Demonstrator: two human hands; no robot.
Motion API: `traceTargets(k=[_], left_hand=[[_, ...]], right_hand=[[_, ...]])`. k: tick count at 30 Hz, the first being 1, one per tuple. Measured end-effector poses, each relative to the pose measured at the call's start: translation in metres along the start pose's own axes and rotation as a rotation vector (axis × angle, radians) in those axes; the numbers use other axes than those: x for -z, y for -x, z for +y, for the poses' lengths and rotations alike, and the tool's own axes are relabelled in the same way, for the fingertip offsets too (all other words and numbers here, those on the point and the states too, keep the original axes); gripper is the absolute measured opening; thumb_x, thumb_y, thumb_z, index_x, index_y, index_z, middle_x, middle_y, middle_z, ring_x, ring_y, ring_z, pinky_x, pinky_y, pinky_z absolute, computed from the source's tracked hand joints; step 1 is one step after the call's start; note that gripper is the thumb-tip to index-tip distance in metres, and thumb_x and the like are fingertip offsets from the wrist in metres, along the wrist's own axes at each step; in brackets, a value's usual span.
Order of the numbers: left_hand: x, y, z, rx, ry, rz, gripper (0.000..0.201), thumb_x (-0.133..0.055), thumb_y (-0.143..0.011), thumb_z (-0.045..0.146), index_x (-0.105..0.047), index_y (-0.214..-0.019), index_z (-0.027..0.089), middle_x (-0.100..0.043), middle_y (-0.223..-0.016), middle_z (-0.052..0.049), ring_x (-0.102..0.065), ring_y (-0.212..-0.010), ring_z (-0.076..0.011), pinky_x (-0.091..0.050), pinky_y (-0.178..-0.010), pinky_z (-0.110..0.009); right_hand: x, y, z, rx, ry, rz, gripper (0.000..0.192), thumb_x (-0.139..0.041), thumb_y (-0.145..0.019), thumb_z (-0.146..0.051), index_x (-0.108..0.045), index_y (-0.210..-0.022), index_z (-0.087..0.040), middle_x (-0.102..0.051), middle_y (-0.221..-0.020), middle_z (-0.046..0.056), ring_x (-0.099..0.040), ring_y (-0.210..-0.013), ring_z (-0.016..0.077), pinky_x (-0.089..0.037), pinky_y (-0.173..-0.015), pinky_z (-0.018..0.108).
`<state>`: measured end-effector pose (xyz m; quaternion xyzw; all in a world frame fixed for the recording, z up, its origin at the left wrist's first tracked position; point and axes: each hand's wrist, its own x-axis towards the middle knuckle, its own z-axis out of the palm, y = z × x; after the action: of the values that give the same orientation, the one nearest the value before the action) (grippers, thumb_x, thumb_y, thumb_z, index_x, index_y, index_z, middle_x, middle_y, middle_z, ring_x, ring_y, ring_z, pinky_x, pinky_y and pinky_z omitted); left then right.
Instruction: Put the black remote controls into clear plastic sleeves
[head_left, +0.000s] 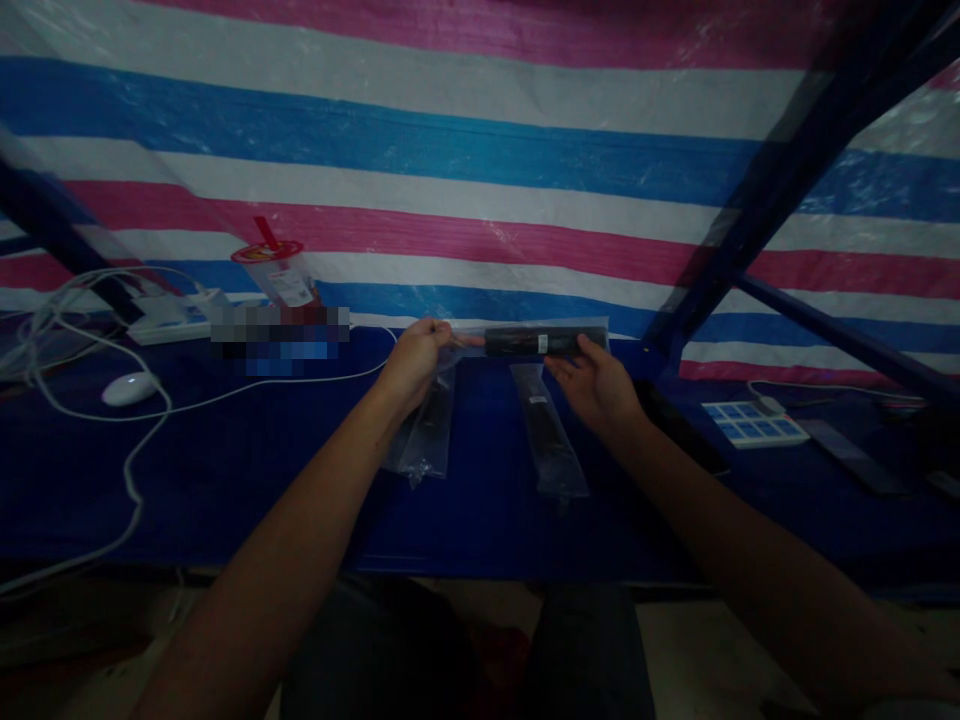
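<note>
A white mouse [129, 388] and cables lie far left on the dark blue tabletop [247, 470]. The left hand [415, 360] pinches one end of a clear bag [525, 342] holding a slim black bar; the right hand [596, 385] cradles the other end on loosely curled fingers. Two similar packets [551, 440] lie flat below.

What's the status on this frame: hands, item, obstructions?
Left hand pinching one end of clear bag with black bar; right hand supporting the other. Held above blue table. Two more bagged bars lying below.
</note>
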<state>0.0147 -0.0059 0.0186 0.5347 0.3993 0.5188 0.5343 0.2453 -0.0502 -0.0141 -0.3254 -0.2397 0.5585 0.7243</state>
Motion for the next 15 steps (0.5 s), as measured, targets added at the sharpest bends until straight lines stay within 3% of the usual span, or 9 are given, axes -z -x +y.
traceTargets(k=[5,12,15], left_hand=[[-0.001,0.004,0.005,0.025,-0.002,-0.143,0.020,-0.048,-0.093,0.017,-0.045,-0.074,0.021,-0.070,-0.075,-0.007,-0.062,-0.071,-0.0155,-0.041,-0.069,-0.028],[-0.006,0.013,0.016,0.070,0.001,-0.238,0.020,-0.059,-0.090,0.026,-0.047,-0.074,0.021,-0.063,-0.068,-0.005,-0.059,-0.064,-0.0156,-0.037,-0.060,-0.028],[-0.003,0.006,0.010,0.104,0.025,-0.143,0.023,-0.060,-0.087,0.035,-0.048,-0.073,0.021,-0.060,-0.060,-0.003,-0.052,-0.050,-0.0139,-0.034,-0.052,-0.028]], right_hand=[[0.007,-0.009,0.002,-0.015,-0.020,0.042,0.005,-0.066,-0.087,-0.021,-0.064,-0.092,-0.022,-0.071,-0.089,0.001,-0.069,-0.078,0.0152,-0.058,-0.067,0.027],[0.017,-0.016,0.007,-0.019,0.042,0.016,0.008,-0.069,-0.084,-0.022,-0.062,-0.087,-0.024,-0.071,-0.086,0.001,-0.068,-0.081,0.0171,-0.059,-0.072,0.030],[0.016,-0.015,0.007,-0.027,0.034,0.028,0.009,-0.069,-0.083,-0.019,-0.062,-0.087,-0.023,-0.071,-0.084,0.001,-0.068,-0.078,0.0160,-0.058,-0.068,0.029]])
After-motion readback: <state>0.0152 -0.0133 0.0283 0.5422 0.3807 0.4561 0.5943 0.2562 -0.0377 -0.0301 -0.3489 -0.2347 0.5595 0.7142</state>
